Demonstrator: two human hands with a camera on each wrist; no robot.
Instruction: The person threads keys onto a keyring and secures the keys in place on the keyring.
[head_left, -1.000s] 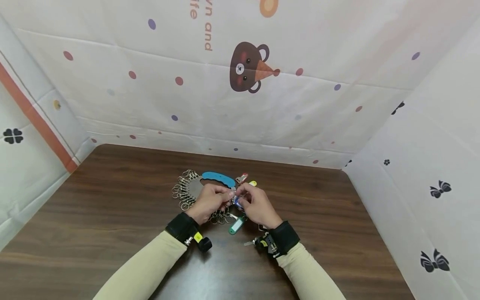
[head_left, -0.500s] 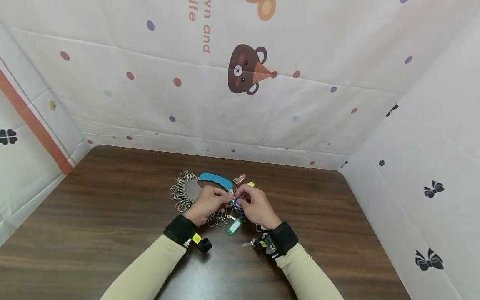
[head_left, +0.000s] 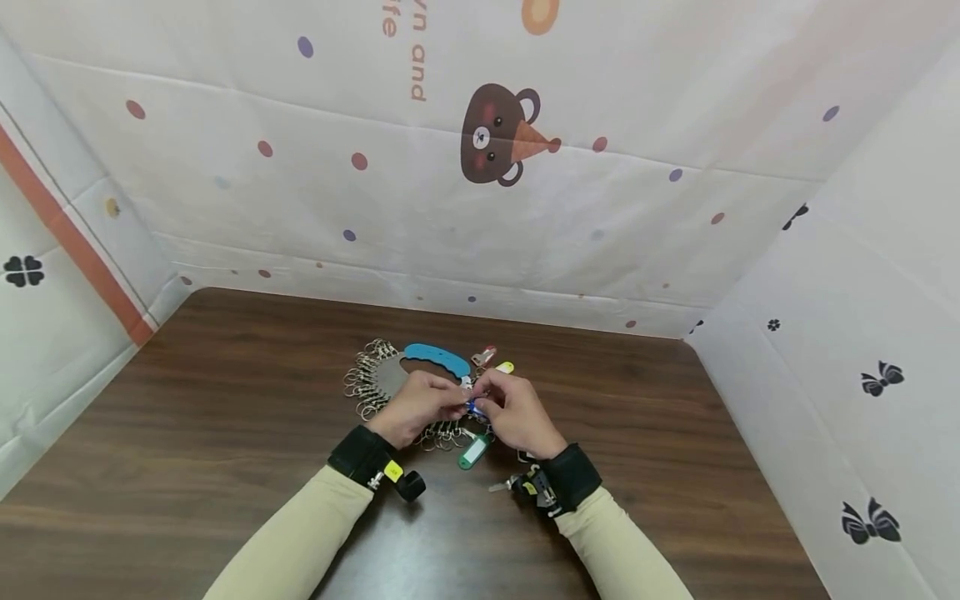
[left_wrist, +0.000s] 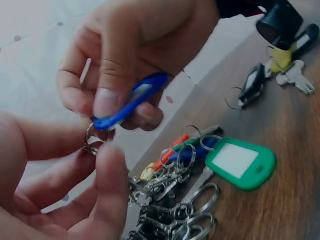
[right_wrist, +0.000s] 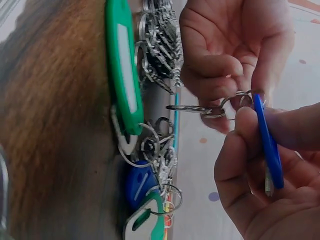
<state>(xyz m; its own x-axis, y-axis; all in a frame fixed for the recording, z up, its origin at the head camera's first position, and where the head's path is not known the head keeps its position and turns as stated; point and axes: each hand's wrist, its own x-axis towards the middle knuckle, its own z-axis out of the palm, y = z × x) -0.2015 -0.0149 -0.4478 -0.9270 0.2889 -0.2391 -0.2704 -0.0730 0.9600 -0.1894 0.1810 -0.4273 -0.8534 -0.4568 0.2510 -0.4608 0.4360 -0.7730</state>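
Thumb and fingers of my left hand [head_left: 420,408] pinch a small metal split ring [left_wrist: 89,138]. My right hand [head_left: 519,412] holds the blue key tag [left_wrist: 131,107] joined to that ring, gripping it between thumb and fingers. A key end [right_wrist: 268,184] shows beside the blue tag in the right wrist view. From the ring, a metal clasp [right_wrist: 212,112] reaches toward the holder. Beneath the hands lies a grey key-holder plate [head_left: 388,375] with a blue handle [head_left: 437,358] and many snap hooks [head_left: 362,379] round its edge. My left hand covers part of the plate.
A green key tag [left_wrist: 241,164] lies on the wooden table [head_left: 247,417] just in front of the hands. Red [head_left: 484,356] and yellow [head_left: 506,367] tags lie beyond them. Near the right wrist are more keys [left_wrist: 296,77] and a black tag [left_wrist: 252,84]. Patterned cloth walls [head_left: 360,208] surround the table.
Both hands stay over the holder. My left fingertips have shifted slightly right and toward me, closer to my right fingers, and less of the blue tag shows between them. The head view sways a little.
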